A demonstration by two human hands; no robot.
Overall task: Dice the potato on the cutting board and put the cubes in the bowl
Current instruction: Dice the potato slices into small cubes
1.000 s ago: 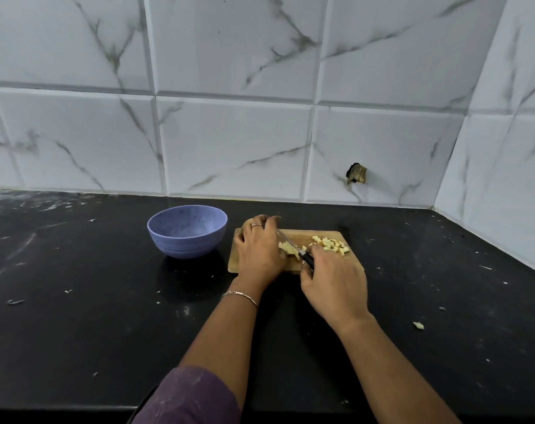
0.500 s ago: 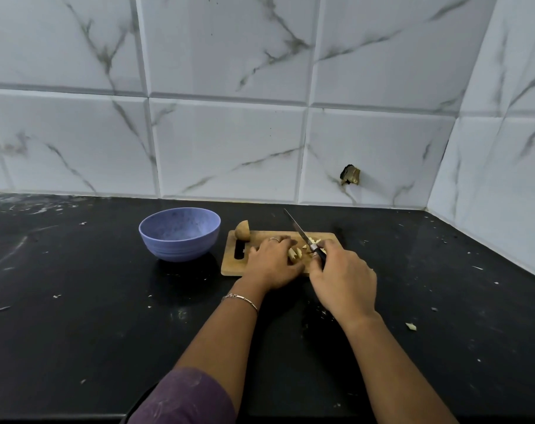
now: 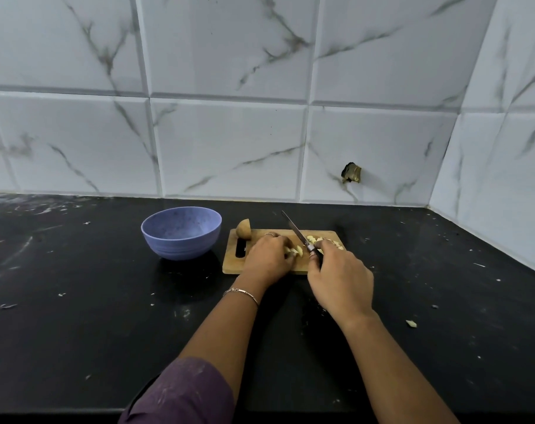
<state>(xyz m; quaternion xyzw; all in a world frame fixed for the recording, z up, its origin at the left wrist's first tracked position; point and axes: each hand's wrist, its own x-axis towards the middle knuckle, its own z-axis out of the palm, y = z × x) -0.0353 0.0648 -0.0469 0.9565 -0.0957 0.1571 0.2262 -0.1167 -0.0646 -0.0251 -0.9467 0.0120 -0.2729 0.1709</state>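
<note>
Cutting board (image 3: 232,266): left grip (image 3: 267,260) pinching potato pieces (image 3: 298,250); right grip (image 3: 341,281) clamped on knife (image 3: 294,231); bowl (image 3: 180,237) at board's 9 o'clock.

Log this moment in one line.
right hand: grips knife, tip raised | left hand: holds potato pieces | bowl: empty

Softly, evenly lit, rather cool and dim, with a faint soft shadow just in front of the bowl (image 3: 181,232). Sharp near the bowl; bowed by wide-angle distortion far left, right and above it.
</note>
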